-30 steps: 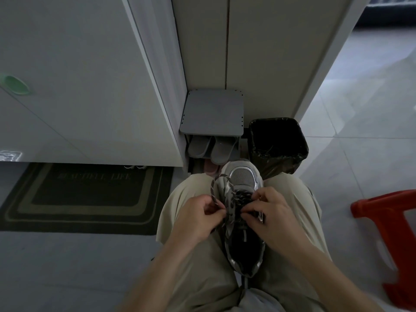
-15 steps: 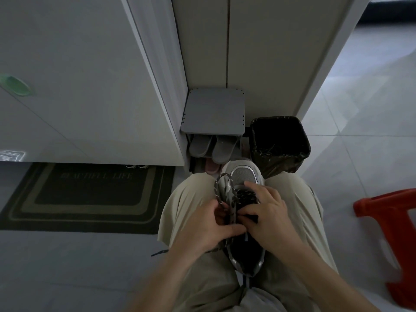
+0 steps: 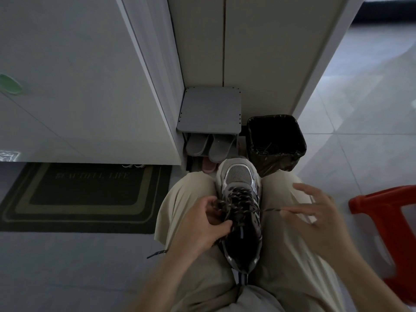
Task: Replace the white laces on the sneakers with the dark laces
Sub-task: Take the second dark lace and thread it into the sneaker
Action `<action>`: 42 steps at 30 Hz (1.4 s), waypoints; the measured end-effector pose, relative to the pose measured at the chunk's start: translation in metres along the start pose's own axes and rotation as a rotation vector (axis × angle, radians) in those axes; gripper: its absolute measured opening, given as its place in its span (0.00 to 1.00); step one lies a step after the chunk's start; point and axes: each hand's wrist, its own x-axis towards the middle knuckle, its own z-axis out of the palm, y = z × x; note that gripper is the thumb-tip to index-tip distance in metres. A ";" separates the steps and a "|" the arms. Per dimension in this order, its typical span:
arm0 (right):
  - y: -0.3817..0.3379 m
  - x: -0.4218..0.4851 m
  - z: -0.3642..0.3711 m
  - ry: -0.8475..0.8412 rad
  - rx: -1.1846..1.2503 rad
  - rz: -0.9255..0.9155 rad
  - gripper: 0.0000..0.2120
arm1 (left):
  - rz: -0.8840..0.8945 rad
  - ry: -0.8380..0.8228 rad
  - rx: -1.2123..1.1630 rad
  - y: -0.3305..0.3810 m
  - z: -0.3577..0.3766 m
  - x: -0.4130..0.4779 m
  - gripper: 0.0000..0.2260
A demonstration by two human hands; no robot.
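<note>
Fig., L→R. Doormat (image 3: 85,194) on the floor, far L; a loose lace tip (image 3: 157,254) trails onto the floor just beside the L thigh. The left hand (image 3: 202,226) has its fingers curled, gripping bunched lace at the L eyelet row. The sneaker (image 3: 242,176) lies along the centre of the lap (image 3: 283,255), wedged betw. the thighs, toe at the knee edge, heel toward the body. The dark lace (image 3: 240,198) crosses its eyelets; no white lace visible. The right hand (image 3: 315,212) is blurred: thumb & forefinger appear to pinch the strand end, drawn taut to the R, other fingers splayed. Red stool (image 3: 387,233) far R. Step judged: snugging a crossing. Technique: anchor w/ the left hand so lower rows don't slacken, pull the strand level & untwisted, and equalise both ends before the next eyelet.
</note>
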 end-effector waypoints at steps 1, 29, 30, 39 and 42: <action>0.009 0.000 -0.006 -0.009 -0.023 0.054 0.05 | 0.010 0.004 -0.016 0.002 0.000 -0.002 0.25; 0.001 0.018 0.007 0.055 1.345 0.731 0.10 | 0.235 0.028 0.110 -0.009 0.006 -0.008 0.22; 0.006 0.018 0.003 0.079 1.373 0.726 0.10 | 0.230 0.030 0.104 -0.008 0.006 -0.008 0.21; 0.016 0.011 -0.001 0.009 1.301 0.491 0.21 | 0.041 -0.214 0.511 0.003 -0.002 -0.012 0.17; 0.013 0.008 0.002 -0.021 1.111 0.371 0.23 | 0.109 -0.240 0.550 0.007 -0.009 -0.018 0.09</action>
